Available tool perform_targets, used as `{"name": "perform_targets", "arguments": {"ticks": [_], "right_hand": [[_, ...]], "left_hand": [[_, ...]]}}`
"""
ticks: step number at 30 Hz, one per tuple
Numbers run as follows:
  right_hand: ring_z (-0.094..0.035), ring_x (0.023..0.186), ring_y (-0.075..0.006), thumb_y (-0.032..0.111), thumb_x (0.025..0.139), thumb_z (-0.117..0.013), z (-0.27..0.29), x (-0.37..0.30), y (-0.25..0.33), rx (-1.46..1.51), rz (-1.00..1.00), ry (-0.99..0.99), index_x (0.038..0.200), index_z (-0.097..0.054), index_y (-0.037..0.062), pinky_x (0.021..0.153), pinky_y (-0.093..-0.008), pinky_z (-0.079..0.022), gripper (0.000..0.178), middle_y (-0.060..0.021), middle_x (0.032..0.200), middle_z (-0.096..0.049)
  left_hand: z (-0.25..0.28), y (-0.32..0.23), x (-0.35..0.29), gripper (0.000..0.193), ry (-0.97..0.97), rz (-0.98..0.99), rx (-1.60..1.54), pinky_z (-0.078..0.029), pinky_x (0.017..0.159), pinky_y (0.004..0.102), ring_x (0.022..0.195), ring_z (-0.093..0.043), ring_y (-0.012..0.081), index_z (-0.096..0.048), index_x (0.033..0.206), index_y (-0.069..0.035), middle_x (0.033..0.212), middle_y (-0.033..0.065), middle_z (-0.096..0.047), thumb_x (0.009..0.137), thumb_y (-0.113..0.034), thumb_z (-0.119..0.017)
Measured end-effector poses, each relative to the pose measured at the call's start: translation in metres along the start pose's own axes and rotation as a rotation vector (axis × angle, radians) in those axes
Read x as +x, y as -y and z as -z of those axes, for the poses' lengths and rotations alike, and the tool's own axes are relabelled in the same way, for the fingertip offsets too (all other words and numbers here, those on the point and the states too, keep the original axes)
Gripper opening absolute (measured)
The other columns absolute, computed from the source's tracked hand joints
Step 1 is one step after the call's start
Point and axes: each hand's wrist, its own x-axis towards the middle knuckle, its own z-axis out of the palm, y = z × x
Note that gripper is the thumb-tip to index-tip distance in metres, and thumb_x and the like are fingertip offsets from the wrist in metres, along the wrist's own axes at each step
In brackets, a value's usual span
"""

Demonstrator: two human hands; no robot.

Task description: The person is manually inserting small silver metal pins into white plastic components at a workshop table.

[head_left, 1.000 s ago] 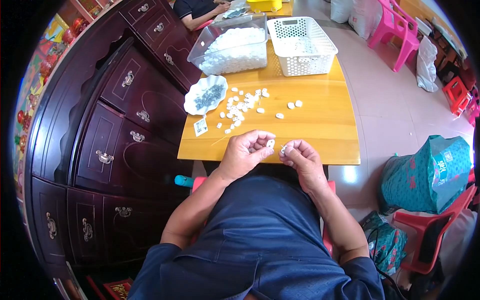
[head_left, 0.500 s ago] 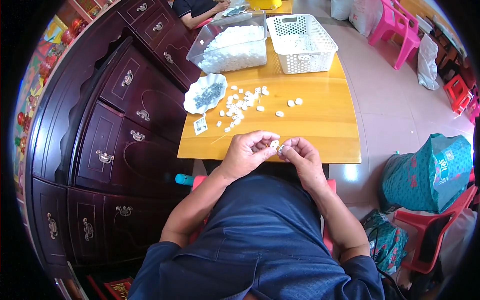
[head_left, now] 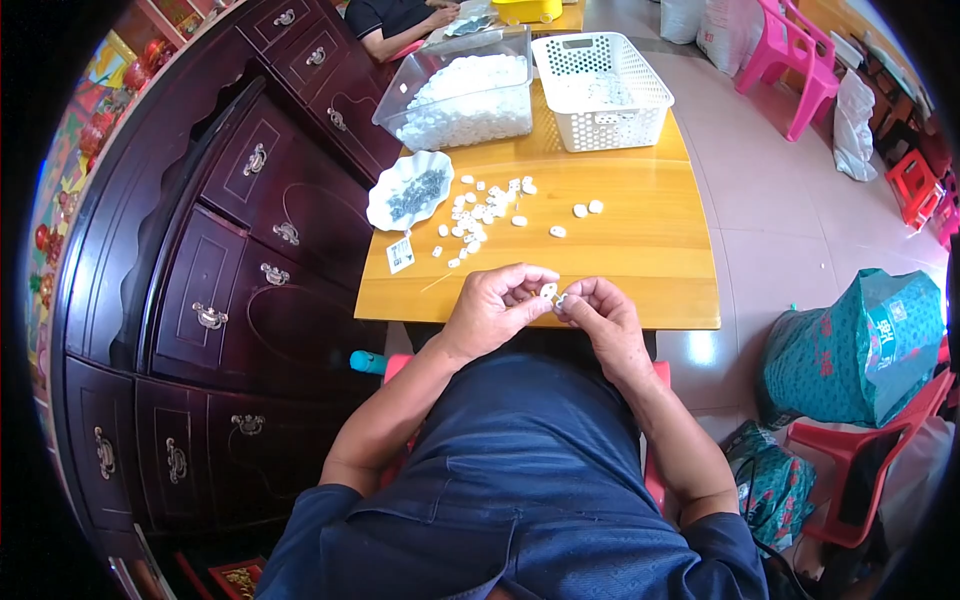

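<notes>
Over the near edge of the wooden table (head_left: 620,270), my left hand (head_left: 500,303) pinches a small white plastic piece (head_left: 548,291) with holes in it. Close beside it, my right hand (head_left: 603,318) has thumb and forefinger pressed on a smaller light-coloured ring-like part (head_left: 561,300). The two parts nearly meet; whether they touch I cannot tell. Beyond my hands, several similar white pieces (head_left: 485,212) lie loose on the tabletop. A scalloped white dish (head_left: 376,206) of small dark grey bits stands to their left, with a small printed card (head_left: 400,255) near it.
At the table's far end are a clear plastic bin (head_left: 455,125) full of white pieces and a perforated white basket (head_left: 625,130). Dark wooden drawers (head_left: 250,300) flank the left. A teal bag (head_left: 850,345) and a red chair (head_left: 850,460) stand right. Another person (head_left: 385,25) sits beyond.
Both hands stay almost in place, with the same pieces held close together. The right fingers have shifted very slightly around the small part.
</notes>
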Motion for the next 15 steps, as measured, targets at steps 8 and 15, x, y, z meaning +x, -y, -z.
{"name": "perform_targets", "arguments": {"ticks": [8, 15], "right_hand": [[-0.063, 0.084, -0.0085, 0.011, 0.1, -0.064, -0.0009, 0.0016, -0.0023, -0.014, 0.016, -0.028, 0.103, -0.064, 0.0031, 0.078, -0.0238, -0.05, 0.009, -0.0027, 0.091, -0.069], [-0.064, 0.083, -0.009, 0.012, 0.1, -0.065, -0.0009, 0.0013, -0.0014, -0.035, 0.001, -0.021, 0.103, -0.066, 0.0025, 0.078, -0.0238, -0.051, 0.01, -0.0029, 0.091, -0.069]], "left_hand": [[-0.0015, -0.0015, 0.0023, 0.025, 0.016, -0.003, -0.013, -0.056, 0.074, 0.0228, 0.081, -0.068, 0.0066, -0.071, 0.116, 0.001, 0.097, 0.004, -0.074, 0.091, 0.0, -0.073], [-0.0038, -0.0008, 0.0052, 0.02, 0.034, -0.077, 0.055, -0.054, 0.068, 0.0232, 0.075, -0.065, 0.0069, -0.075, 0.11, -0.002, 0.086, 0.0024, -0.072, 0.09, -0.002, -0.074]]}}
